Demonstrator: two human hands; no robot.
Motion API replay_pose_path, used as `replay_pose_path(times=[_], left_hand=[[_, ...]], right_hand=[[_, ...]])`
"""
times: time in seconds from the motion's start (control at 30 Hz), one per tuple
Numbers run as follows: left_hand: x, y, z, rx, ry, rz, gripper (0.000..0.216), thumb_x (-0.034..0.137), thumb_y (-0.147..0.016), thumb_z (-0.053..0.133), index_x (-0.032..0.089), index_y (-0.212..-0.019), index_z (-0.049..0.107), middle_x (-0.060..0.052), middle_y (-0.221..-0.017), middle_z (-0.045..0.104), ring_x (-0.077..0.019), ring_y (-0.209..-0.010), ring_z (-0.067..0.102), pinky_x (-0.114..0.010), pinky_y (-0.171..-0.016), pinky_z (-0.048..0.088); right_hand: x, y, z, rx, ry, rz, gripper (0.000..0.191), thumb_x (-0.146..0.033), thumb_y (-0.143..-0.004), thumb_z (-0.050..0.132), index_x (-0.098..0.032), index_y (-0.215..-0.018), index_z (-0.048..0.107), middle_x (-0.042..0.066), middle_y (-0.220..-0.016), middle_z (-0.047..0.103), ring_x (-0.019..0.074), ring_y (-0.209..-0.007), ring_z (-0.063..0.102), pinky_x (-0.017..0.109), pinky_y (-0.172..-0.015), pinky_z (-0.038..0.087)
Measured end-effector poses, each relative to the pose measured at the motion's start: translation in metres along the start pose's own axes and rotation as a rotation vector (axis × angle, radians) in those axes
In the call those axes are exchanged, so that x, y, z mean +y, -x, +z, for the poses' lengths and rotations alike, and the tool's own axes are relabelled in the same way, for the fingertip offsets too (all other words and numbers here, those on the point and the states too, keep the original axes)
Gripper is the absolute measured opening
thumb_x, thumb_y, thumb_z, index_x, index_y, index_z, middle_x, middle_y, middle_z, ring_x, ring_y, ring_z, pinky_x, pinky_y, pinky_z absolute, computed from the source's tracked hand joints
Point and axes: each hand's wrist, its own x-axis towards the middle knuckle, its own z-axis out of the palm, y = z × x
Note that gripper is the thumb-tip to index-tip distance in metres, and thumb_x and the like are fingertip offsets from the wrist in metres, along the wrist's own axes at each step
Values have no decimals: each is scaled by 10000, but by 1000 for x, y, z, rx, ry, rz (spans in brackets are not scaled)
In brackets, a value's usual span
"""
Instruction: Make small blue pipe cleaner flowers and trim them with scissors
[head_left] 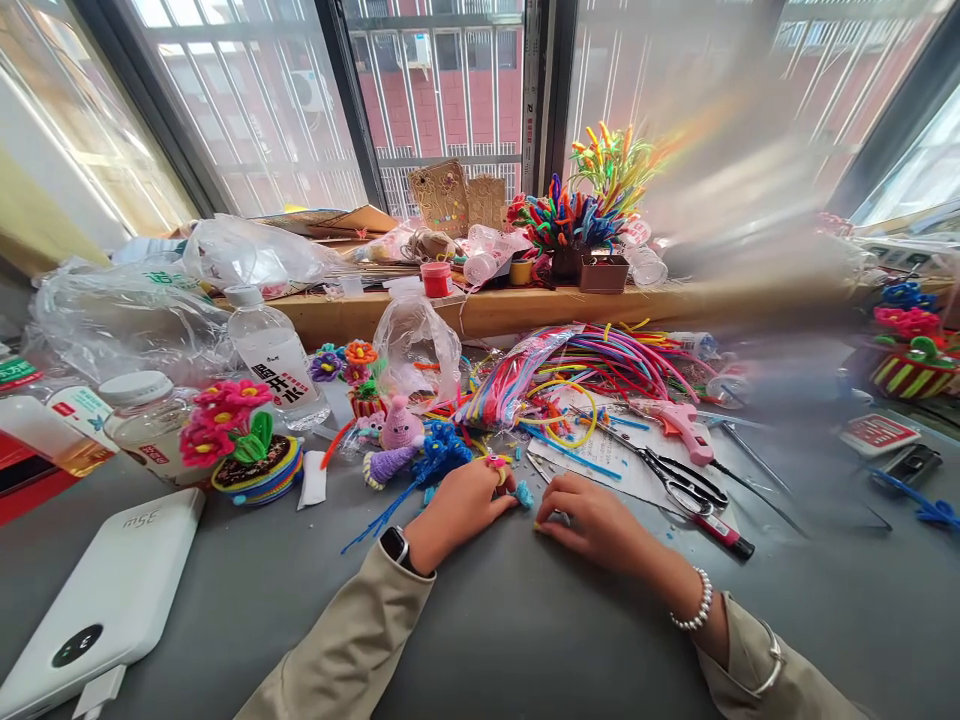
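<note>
Both my hands rest on the grey table, close together. My left hand (463,508) is curled, its fingertips pinching a small light-blue fuzzy piece (524,493); a watch sits on that wrist. My right hand (589,512) is curled too, fingertips pressed on the table over something small I cannot make out; a pearl bracelet is on that wrist. Just beyond my hands lie a heap of coloured pipe cleaners (570,375), a blue fuzzy piece (439,450) and a purple-pink fuzzy figure (399,437).
Black scissors (686,480) and a pink glue gun (684,426) lie right of my hands. A pipe-cleaner flower pot (240,440), water bottle (276,362) and white power bank (105,595) stand at the left. A wooden sill (525,305) behind holds more craft items.
</note>
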Motion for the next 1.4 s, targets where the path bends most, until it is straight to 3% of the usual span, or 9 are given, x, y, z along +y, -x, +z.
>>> replay_pose_path(times=[0.23,0.33,0.57,0.63,0.73,0.83,1.0,1.13,1.4], left_hand=[[4,-3,7,21,-53,-14,127,273,-689,557,201,-774,618,-54,-733,622,-207,-723,554,-271,-641,369],[7,-4,9,-4,-94,-29,131,257,-714,524,193,-787,612,-69,-786,629,-221,-775,557,-288,-674,375],[10,-2,2,239,65,64,100,251,-748,499,209,-769,588,-44,-810,620,-181,-783,553,-277,-727,389],[9,-1,0,287,70,73,95,251,-751,499,205,-771,581,-44,-810,616,-179,-784,552,-280,-722,395],[9,-1,1,302,31,83,93,241,-759,492,192,-776,569,-47,-821,615,-177,-795,555,-285,-722,408],[9,-1,4,294,-17,98,82,206,-761,485,184,-774,563,-42,-821,619,-166,-776,564,-284,-714,425],[9,-2,5,303,-77,125,76,188,-758,494,178,-776,567,-35,-805,622,-156,-757,573,-277,-693,447],[8,-2,6,304,-87,122,76,191,-759,496,180,-780,569,-34,-809,623,-152,-755,577,-272,-693,453],[8,-1,10,334,-96,132,67,195,-747,506,180,-769,568,-26,-776,616,-150,-727,577,-269,-668,453]], right_hand=[[5,1,-6,180,-102,196,118,-233,-803,497,-177,-779,598,28,-755,624,131,-628,548,244,-593,448],[3,1,-10,249,-160,265,127,-239,-799,500,-170,-786,606,28,-757,654,136,-641,576,236,-584,452],[18,6,-31,141,-73,268,229,-348,-807,486,-188,-761,644,21,-764,659,128,-621,572,227,-593,444],[36,15,-49,244,57,425,278,-368,-829,436,-188,-781,643,26,-799,663,141,-705,586,218,-628,438],[74,33,-80,383,387,872,288,-371,-813,433,-173,-866,636,64,-848,659,185,-749,591,257,-665,423],[110,46,-99,397,492,1012,372,-367,-804,402,-78,-870,627,180,-881,632,284,-826,574,332,-657,402],[139,40,-91,249,525,999,466,-517,-767,412,-112,-706,633,175,-772,641,291,-792,586,319,-623,393],[146,29,-80,190,543,1008,371,-416,-762,464,-92,-716,638,172,-693,637,290,-765,602,306,-590,390],[160,31,-76,263,514,1029,329,-273,-816,371,-109,-744,647,164,-750,656,265,-767,608,319,-638,418]])
